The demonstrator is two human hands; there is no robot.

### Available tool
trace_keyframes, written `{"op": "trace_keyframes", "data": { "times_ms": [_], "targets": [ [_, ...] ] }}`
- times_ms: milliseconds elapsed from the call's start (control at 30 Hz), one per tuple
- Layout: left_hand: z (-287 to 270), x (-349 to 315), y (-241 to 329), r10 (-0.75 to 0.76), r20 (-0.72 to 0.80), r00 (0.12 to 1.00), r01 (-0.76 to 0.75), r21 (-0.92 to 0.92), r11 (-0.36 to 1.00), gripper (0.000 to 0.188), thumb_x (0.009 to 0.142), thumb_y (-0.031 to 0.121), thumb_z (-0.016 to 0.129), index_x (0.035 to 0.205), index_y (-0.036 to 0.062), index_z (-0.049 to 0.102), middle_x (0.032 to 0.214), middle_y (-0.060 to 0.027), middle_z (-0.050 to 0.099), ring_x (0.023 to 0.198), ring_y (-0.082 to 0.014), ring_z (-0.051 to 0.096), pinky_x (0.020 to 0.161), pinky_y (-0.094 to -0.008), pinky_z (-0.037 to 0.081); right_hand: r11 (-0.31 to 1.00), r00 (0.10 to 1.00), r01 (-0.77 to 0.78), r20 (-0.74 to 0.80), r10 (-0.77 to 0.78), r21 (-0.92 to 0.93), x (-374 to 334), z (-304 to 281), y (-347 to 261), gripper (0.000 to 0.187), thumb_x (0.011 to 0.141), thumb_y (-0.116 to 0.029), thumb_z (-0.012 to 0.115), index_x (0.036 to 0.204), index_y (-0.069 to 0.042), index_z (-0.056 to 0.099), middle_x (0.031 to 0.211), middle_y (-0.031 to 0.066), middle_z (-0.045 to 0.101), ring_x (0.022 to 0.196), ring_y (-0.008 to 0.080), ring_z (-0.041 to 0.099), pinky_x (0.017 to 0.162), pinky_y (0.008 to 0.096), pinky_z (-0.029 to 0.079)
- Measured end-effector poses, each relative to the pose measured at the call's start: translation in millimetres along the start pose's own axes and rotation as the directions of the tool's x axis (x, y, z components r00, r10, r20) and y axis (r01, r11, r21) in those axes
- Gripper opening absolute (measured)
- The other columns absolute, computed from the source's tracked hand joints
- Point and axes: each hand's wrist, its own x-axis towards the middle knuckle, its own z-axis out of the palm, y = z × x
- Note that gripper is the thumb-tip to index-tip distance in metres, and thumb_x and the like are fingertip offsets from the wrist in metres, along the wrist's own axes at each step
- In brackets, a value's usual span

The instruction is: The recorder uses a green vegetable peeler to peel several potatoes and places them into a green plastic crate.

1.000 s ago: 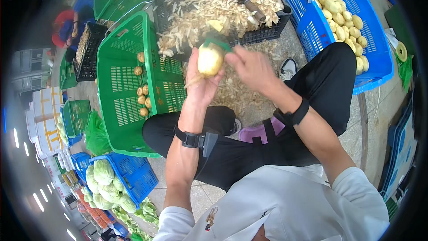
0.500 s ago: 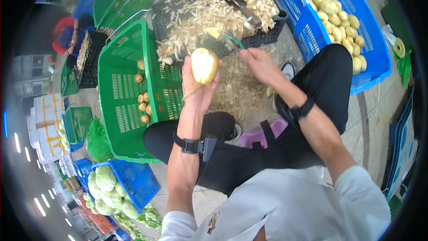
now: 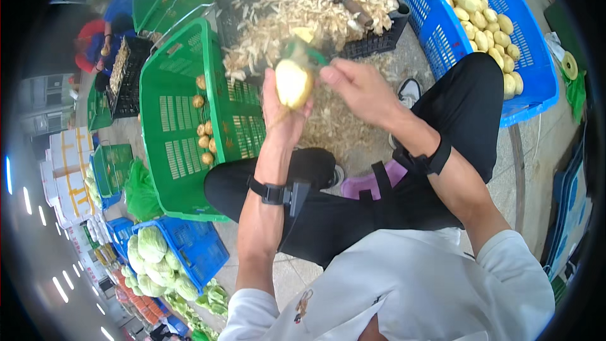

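Note:
A partly peeled potato (image 3: 293, 85) rests in my left hand (image 3: 281, 117), whose fingers curl round its lower end. Its pale flesh faces up, and some brown skin shows near my palm. My right hand (image 3: 361, 90) is closed on the handle of a green peeler (image 3: 314, 57). The peeler's head is blurred and lies at the potato's far end. Beyond both hands, a black crate (image 3: 372, 44) turned as a stand bears a heap of peelings (image 3: 265, 41). A dark-bladed tool with a wooden handle (image 3: 358, 14) lies on that heap.
Left of me stands a green basket (image 3: 180, 180) with several unpeeled potatoes (image 3: 204, 129). At the right, a blue crate (image 3: 536, 98) holds many peeled potatoes (image 3: 486, 22). Cabbages (image 3: 151, 259) fill a blue crate at lower left. Another person (image 3: 104, 44) sits at far left. Peelings litter the floor.
My right hand has moved left with the peeler, bringing its head from beyond the potato to the potato's far end. My left hand still holds the potato, slightly shifted.

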Motion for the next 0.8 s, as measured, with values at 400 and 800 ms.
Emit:
{"op": "trace_keyframes", "data": {
  "times_ms": [400, 800],
  "targets": [
    [-15.2, 3.0, 8.7, -0.158, 0.231, 0.960, 0.193, -0.138, 0.972, 0.056, 0.099, 0.056, 0.037, 0.116, 0.0064, 0.058, 0.094, -0.0119, 0.067, 0.067, -0.0181, 0.061, 0.045, -0.0234, 0.042, 0.997, 0.996, -0.077, -0.049, 0.078, 0.019, 2.1, -1.5, 41.5, 0.039, 0.098, -0.037, 0.052, 0.080, -0.002, 0.053, 0.060, 0.0105, 0.046, 0.056, 0.0211, 0.043, 0.055, 0.0370, 0.037],
    [-3.0, 0.2, 4.0, -0.062, 0.053, 0.997, 0.061, 0.008, 0.998, 0.051, 0.089, 0.046, 0.057, 0.117, 0.0037, 0.056, 0.092, -0.0101, 0.063, 0.056, -0.0145, 0.054, 0.040, -0.0216, 0.040, 0.966, 0.975, 0.222, 0.021, -0.222, -0.133, 4.8, -2.0, 4.9, 0.041, 0.098, -0.039, 0.051, 0.077, -0.003, 0.051, 0.061, 0.0174, 0.049, 0.058, 0.0371, 0.051, 0.054, 0.0432, 0.038]
  ]
}}
